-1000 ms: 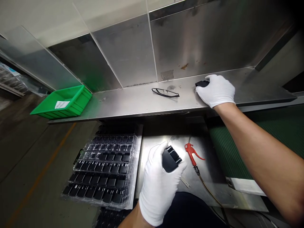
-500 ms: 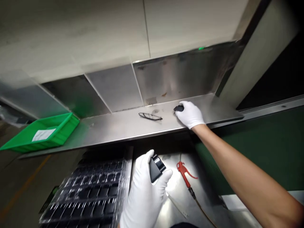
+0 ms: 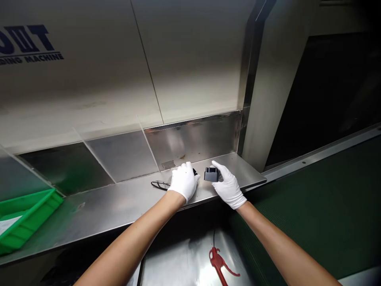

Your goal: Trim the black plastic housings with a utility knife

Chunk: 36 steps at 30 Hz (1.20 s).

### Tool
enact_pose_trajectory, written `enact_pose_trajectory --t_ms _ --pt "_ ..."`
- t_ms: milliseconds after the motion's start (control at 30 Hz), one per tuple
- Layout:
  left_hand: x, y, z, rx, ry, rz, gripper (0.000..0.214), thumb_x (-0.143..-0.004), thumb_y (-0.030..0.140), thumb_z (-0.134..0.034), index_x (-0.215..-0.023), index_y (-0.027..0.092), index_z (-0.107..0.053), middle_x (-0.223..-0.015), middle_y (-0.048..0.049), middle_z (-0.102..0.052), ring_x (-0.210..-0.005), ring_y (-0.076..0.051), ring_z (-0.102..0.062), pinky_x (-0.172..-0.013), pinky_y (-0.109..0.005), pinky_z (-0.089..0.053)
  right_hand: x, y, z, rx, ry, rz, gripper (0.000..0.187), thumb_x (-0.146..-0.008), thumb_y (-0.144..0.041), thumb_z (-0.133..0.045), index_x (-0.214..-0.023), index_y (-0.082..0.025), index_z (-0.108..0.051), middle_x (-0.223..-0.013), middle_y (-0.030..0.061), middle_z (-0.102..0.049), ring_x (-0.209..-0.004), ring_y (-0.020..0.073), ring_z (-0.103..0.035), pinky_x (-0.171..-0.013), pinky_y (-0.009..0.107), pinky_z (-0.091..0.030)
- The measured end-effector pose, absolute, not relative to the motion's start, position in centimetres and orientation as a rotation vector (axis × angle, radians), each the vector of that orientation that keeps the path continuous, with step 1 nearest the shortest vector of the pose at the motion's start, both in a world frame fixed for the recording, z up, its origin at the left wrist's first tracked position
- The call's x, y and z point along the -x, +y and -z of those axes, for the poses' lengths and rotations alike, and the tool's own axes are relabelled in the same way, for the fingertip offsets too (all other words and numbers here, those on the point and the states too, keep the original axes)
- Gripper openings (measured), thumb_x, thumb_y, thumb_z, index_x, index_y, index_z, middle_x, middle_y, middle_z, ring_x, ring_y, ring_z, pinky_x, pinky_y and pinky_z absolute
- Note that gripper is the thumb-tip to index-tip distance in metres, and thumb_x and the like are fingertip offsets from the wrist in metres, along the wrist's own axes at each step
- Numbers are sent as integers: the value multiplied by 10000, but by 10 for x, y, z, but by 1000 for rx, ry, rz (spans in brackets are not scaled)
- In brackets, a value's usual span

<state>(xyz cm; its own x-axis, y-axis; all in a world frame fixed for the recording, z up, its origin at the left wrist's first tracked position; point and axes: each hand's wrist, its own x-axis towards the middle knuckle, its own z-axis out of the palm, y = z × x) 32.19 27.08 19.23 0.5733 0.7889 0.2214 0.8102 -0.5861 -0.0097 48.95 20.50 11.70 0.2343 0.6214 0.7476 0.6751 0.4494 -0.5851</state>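
On the stainless steel shelf (image 3: pixel 104 210), my left hand (image 3: pixel 183 181) in a white glove lies over a black plastic part (image 3: pixel 194 171), and only its corner shows past the fingertips. The hand's edge also touches a pair of black-framed glasses (image 3: pixel 160 184), which are partly hidden. Just to the right, my right hand (image 3: pixel 228 186), also gloved, holds a dark rectangular block (image 3: pixel 211 174) at its fingertips. The block sits at or just above the shelf surface, and the two hands are close but apart.
A green plastic crate (image 3: pixel 20 218) with a white label stands on the shelf at the far left. A green conveyor belt (image 3: pixel 297 238) runs along the right. Below the shelf lies a red air blow gun (image 3: pixel 218 262). A white machine panel (image 3: pixel 89 71) with dark lettering rises behind.
My view has tilted upward. My left hand has risen from above the lower steel surface to the shelf, and my right hand has slid left along the shelf with the dark block.
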Motion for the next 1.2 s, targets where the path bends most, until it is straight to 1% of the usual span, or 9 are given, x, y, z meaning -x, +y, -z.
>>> enact_pose_trajectory --t_ms 133,233,367,533,733,933,1033,1133,1200 --pt "-353 297 -177 2676 -1384 271 510 -1016 447 -514 -1322 39 -523 -1233 -205 -609 -1134 -364 -592 -975 -468 -445 -495 203 -109 1036 -1395 16 641 -859 -193 -574 -1488 -113 -486 -1279 60 -595 -1135 184 -614 -1064 261 -497" --pt "-365 307 -167 2660 -1408 254 473 -1026 453 -486 -1274 54 -545 -1187 -187 -630 -1100 -356 -604 -953 -459 -441 -495 202 -109 1010 -1396 43 661 -911 -173 -607 -1549 -187 -431 -1320 28 -581 -1180 153 -595 -1082 209 -469" --pt "-369 311 -161 2628 -1424 260 480 -1032 463 -463 -1272 55 -544 -1174 -184 -633 -1080 -363 -603 -933 -466 -435 -493 199 -111 998 -1394 82 728 -958 -157 -623 -1611 -313 -342 -1364 -9 -553 -1207 138 -579 -1083 205 -465" --pt "-371 316 -158 2609 -1437 237 509 -1031 476 -442 -1310 58 -524 -1195 -194 -626 -1094 -366 -588 -945 -473 -416 -493 199 -110 1049 -1398 114 730 -974 -175 -632 -1615 -356 -335 -1360 -15 -556 -1203 160 -586 -1099 253 -473" --pt "-378 317 -160 2607 -1494 213 563 -1034 453 -427 -1411 37 -473 -1224 -205 -611 -1113 -373 -576 -955 -478 -409 -492 199 -108 1078 -1402 95 713 -974 -173 -614 -1608 -364 -349 -1362 -24 -554 -1216 171 -579 -1100 275 -484" --pt "-379 315 -160 2614 -1530 240 643 -1034 431 -441 -1522 14 -396 -1243 -214 -610 -1124 -380 -582 -964 -489 -420 -493 200 -108 1079 -1410 135 719 -980 -156 -583 -1620 -359 -327 -1382 -32 -539 -1241 160 -562 -1124 258 -451" --pt "-378 316 -158 2622 -1539 278 697 -1034 439 -441 -1566 1 -334 -1235 -215 -614 -1131 -375 -583 -977 -493 -428 -492 205 -107 1141 -1402 165 719 -941 -168 -573 -1608 -318 -350 -1378 -35 -541 -1213 162 -577 -1099 257 -464" --pt "-377 316 -156 2608 -1557 341 705 -1041 440 -417 -1580 -1 -309 -1254 -221 -603 -1152 -366 -574 -997 -486 -430 -487 213 -110 1475 -1350 228 660 -852 -206 -574 -1509 -226 -514 -1300 17 -591 -1125 253 -611 -1000 368 -520" --pt "-375 314 -153 2583 -1590 372 737 -1033 437 -435 -1583 -29 -283 -1284 -244 -588 -1171 -373 -570 -1006 -483 -436 -484 219 -115 1810 -1294 196 574 -872 -215 -592 -1446 -193 -586 -1225 82 -614 -1081 333 -601 -955 461 -514"
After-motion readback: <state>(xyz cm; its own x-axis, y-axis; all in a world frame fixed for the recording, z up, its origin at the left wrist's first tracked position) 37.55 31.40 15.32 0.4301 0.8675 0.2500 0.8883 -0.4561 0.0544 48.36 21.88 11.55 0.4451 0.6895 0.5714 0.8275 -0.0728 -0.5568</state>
